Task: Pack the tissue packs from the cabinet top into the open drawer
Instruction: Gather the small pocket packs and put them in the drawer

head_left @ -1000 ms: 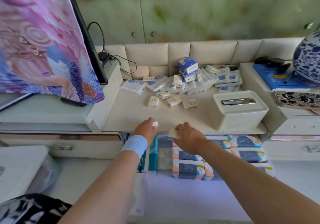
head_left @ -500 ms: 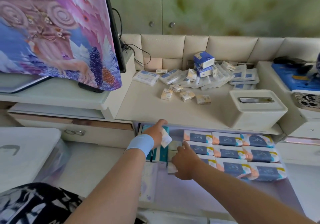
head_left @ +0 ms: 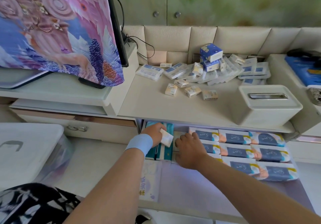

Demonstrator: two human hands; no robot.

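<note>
My left hand [head_left: 152, 132], a blue wristband [head_left: 139, 143] on its wrist, is at the nine o'clock end of the open drawer [head_left: 182, 189]. Its thumb and fingers pinch a small white pack [head_left: 167, 137] just above the teal packs [head_left: 166, 154] standing there. My right hand [head_left: 190, 151] lies palm down at three o'clock of it, fingers curled into the drawer beside the rows of navy-and-orange packs [head_left: 234, 137]; whether they grip anything I cannot tell. At twelve o'clock, on the cabinet top [head_left: 147, 105], the heap of tissue packs [head_left: 218, 72] lies against the padded back, with four small cream packs [head_left: 171, 89] loose in front. A white tissue box [head_left: 267, 105] stands at the heap's four o'clock.
</note>
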